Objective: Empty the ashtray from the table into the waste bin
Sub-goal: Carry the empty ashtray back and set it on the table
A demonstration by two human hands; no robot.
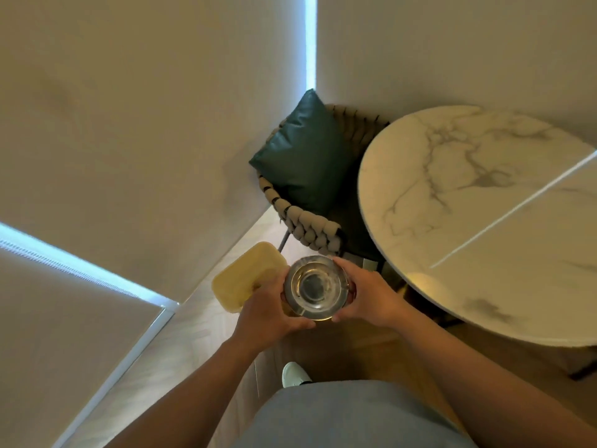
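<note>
Beside the table point(484, 195), both hands point(268, 313) clasp the ashtray point(316, 287).

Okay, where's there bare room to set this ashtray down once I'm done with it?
The round marble table shows a bare top across everything in view, from the edge by the woven chair rightward. It is crowded low left: both hands hold the ashtray over the yellow bin, with the green cushion filling the chair.

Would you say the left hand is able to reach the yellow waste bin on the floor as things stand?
Probably yes. The left hand hovers just above the near corner of the yellow waste bin, and nothing lies between them. It is busy, though: with the right hand it holds the metal ashtray.
</note>
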